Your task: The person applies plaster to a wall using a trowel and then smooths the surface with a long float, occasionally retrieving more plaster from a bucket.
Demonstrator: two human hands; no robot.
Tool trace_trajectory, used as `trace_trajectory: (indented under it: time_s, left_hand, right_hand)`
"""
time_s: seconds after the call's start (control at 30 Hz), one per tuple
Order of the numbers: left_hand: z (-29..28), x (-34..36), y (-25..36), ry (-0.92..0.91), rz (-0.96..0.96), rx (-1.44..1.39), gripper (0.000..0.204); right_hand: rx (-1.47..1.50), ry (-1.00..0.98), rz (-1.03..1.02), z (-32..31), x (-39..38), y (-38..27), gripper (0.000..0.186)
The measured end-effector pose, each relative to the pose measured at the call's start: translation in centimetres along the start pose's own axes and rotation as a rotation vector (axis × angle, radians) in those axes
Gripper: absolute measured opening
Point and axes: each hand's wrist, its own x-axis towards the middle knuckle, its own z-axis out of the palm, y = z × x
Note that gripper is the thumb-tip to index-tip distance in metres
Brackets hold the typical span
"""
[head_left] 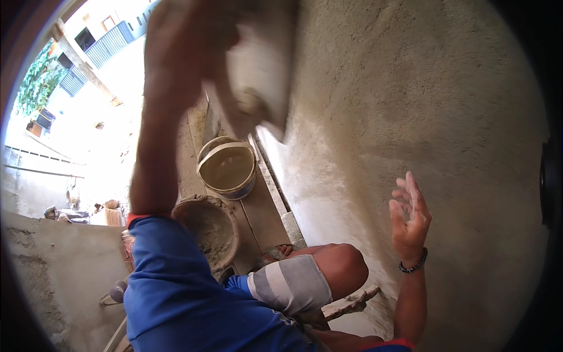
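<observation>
The left hand [202, 50], raised high and blurred, seems closed around a flat tool [267, 61], probably a plastering trowel or float, whose pale blade stands on the hand's right side, near the wall [457, 105]; whether it touches is unclear. The right hand [410, 220], well apart and lower, is empty, its fingers spread and slightly curled in front of the wall, with a dark beaded bracelet [413, 262] on its wrist. The tool looks stiff and fairly light, though clinging mortar would add weight and make it slick; the grip, hidden by the hand, is likely the surest hold, rather than the thin blade edge. Below the left hand stands a bucket [249, 173] with a blue outside, and beside that forearm a round basin [234, 226] holds grey, wet-looking mortar [211, 232], probably dense and soft. Both sit on boards [258, 220]; a bent knee [346, 267] lies left of the right wrist.
</observation>
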Motion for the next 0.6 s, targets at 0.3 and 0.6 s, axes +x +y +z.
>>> trace_trajectory:
  time_s: [0.3,0.6]
  left_hand:
    - [-20.1,1.9,-10.2,0.396,-0.517,0.622,0.04]
    - [-29.4,-10.4,-34.0,0.334,-0.858,0.853,0.045]
  right_hand:
    - [0.153,-0.198,0.402,1.5,-7.2,5.8,0.05]
    - [0.022,-0.488,0.589,0.8,-11.0,6.6,0.052]
